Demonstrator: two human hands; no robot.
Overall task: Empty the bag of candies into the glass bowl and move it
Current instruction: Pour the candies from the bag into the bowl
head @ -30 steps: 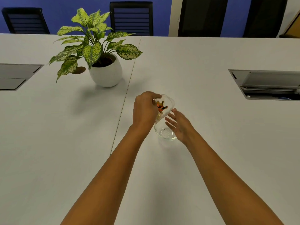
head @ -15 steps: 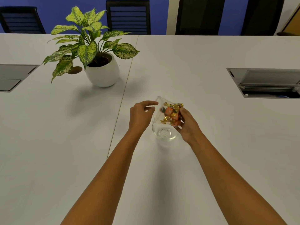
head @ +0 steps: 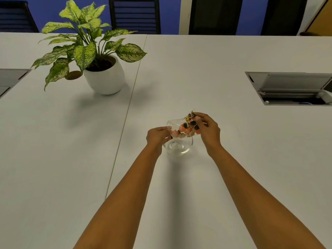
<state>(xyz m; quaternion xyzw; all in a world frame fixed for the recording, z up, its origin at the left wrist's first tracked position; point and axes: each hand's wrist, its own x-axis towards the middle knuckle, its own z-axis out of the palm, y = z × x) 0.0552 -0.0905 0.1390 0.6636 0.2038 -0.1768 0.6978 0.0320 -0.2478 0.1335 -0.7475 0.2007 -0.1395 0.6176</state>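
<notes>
A clear plastic bag of candies (head: 185,127), orange, gold and dark pieces inside, hangs tilted just above a small glass bowl (head: 178,146) on the white table. My left hand (head: 158,135) pinches the bag's lower left edge. The bag's upper right end, where the candies bunch, is gripped by my right hand (head: 208,129). The bowl looks empty, and its far rim is hidden behind the bag.
A potted plant in a white pot (head: 105,76) stands at the back left. An open cable hatch (head: 291,88) is sunk into the table at the right, another hatch (head: 10,78) at the left edge. Chairs (head: 134,15) line the far side.
My right hand has taken hold of the bag and lifted its right end. My left hand shifted down to the bag's left edge, so the bag now stretches between both hands over the bowl.
</notes>
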